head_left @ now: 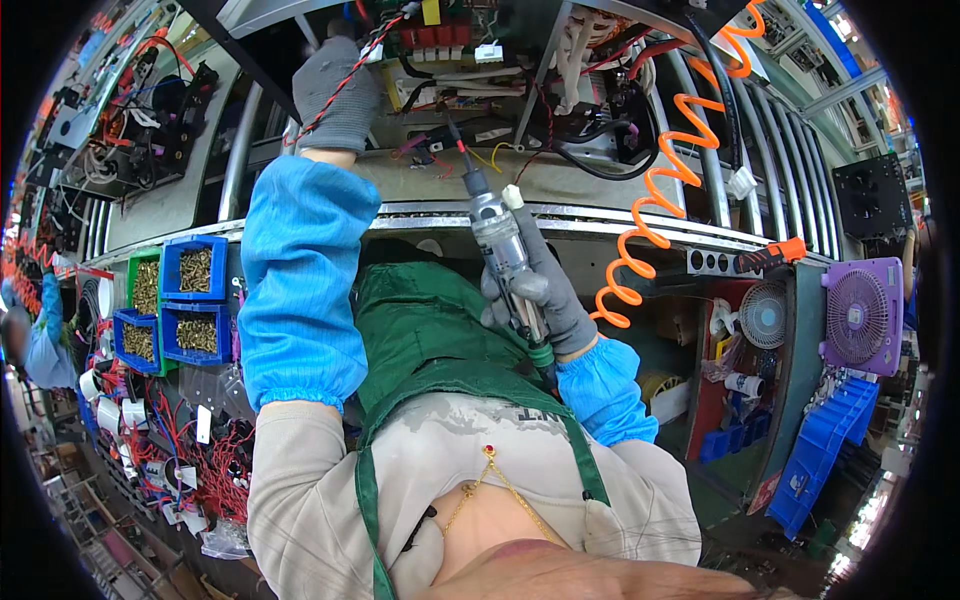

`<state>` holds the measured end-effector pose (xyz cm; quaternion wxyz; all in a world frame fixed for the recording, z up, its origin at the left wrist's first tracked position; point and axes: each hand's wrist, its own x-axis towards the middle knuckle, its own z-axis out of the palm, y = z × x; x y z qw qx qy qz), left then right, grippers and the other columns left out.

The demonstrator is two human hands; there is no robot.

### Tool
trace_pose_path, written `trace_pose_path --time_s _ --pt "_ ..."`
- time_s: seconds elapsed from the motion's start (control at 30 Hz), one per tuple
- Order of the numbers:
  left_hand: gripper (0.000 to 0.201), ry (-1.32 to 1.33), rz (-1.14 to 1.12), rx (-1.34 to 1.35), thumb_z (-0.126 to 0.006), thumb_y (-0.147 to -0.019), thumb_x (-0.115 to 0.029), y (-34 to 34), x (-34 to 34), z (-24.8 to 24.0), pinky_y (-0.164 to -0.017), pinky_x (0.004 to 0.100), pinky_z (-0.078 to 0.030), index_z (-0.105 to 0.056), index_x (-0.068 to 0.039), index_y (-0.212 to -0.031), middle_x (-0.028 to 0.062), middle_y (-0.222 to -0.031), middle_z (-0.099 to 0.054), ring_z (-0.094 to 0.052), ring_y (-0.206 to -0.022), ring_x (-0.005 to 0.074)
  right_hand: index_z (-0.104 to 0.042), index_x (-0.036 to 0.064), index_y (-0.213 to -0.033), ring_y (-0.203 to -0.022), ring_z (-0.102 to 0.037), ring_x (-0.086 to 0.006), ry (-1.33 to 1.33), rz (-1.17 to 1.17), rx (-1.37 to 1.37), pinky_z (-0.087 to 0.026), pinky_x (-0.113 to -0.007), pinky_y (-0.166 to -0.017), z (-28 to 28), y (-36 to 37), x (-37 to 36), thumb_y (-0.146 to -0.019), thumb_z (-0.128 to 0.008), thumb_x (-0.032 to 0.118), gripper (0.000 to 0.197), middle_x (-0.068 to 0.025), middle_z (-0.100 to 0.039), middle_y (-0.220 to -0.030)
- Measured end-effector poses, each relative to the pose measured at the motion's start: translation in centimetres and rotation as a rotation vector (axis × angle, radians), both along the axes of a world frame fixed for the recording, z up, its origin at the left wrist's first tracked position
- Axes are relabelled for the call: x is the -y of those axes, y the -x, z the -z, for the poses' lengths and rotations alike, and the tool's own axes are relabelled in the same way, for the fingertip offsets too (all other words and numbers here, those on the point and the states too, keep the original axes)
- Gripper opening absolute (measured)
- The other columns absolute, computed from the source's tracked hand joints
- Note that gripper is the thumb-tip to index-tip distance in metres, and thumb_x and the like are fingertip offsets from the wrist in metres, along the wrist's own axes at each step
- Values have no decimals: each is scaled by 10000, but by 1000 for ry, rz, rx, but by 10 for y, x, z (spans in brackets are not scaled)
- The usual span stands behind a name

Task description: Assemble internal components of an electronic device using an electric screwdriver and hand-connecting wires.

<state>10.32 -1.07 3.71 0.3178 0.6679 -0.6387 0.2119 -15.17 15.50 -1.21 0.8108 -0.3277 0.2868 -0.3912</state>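
While the right hand [545, 290] wraps its grey-gloved fingers around a power driver [500, 240], its index finger lies straight along the barrel, pointing away from the body. The driver sits in front of the green apron [430, 325], its rear end low near the right wrist, and its slim bit (banded in red partway along) slants up and leftward over the near edge of the open frame toward the wiring [470, 90] inside; whether the bit touches anything there, I cannot tell. The left hand [338, 105], also gloved, reaches deep into the frame's left side, back upward and partly curled, a twisted red-and-black wire [345, 100] crossing over it. Its fingertips are lost in the clutter, so how far they are open, or what they grip, I cannot tell. An orange coiled hose [650, 215] hangs to the right of the right hand. Beyond it stand an orange-and-black tool [770, 256] and a purple fan [860, 315]; blue bins [195, 296] of small brass-coloured parts sit left of the left sleeve [305, 280].
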Motion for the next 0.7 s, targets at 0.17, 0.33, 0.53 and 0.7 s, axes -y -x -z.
trace_pose_path --time_s 0.17,0.33,0.53,0.7 --pt "340 -116 18 -147 -693 -682 -266 -3 1 6 -645 417 -509 -574 -47 -914 202 -747 -623 -617 -746 399 -76 290 -1467 -504 -547 -154 -41 -59 -4 -551 -326 -533 0 2 4 -592 -773 367 1121 -109 -556 -783" --pt "353 58 104 -178 -682 -645 -183 6 6 12 -669 414 -506 -595 -72 -968 198 -842 -631 -613 -791 390 -79 300 -1465 -507 -557 -155 -39 -84 -34 -553 -325 -539 -1 -5 8 -594 -775 378 1118 -102 -557 -767" --pt "310 164 211 -192 -657 -697 -152 1 7 9 -658 410 -504 -616 -75 -994 190 -852 -634 -615 -769 380 -82 312 -1463 -502 -556 -156 -76 -60 -42 -557 -329 -544 14 -2 10 -595 -772 377 1110 -100 -554 -764" --pt "301 55 118 -219 -673 -707 -178 -5 5 13 -693 402 -512 -620 -75 -985 181 -919 -638 -616 -822 382 -67 291 -1466 -490 -558 -169 -88 -35 2 -557 -346 -534 19 0 15 -589 -768 358 1125 -110 -554 -757"
